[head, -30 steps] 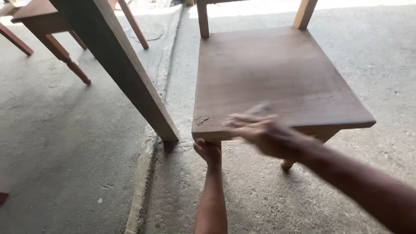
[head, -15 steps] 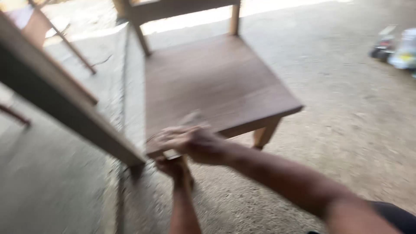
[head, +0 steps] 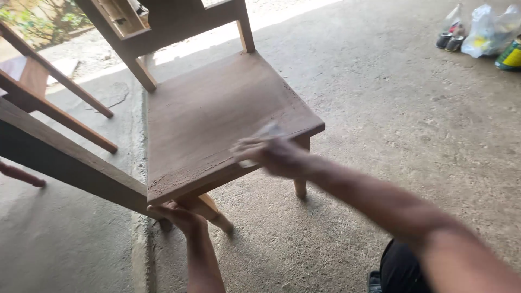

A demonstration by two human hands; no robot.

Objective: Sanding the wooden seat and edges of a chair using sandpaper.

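**Sanding hand sliding along the seat's front edge**

The right hand (head: 271, 154) is now sitting further toward the front right corner of the wooden chair seat (head: 217, 116) than half a second ago, blurred by motion. Its fingers are pinching what is probably a scrap of sandpaper (head: 265, 133), flat against the seat's front edge. The left hand (head: 182, 217) is gripping the front left leg (head: 209, 209) just under the seat, steadying the chair. Judging by this, the edge is being sanded; the next stroke calls for firm bracing and even pressure toward the corner.
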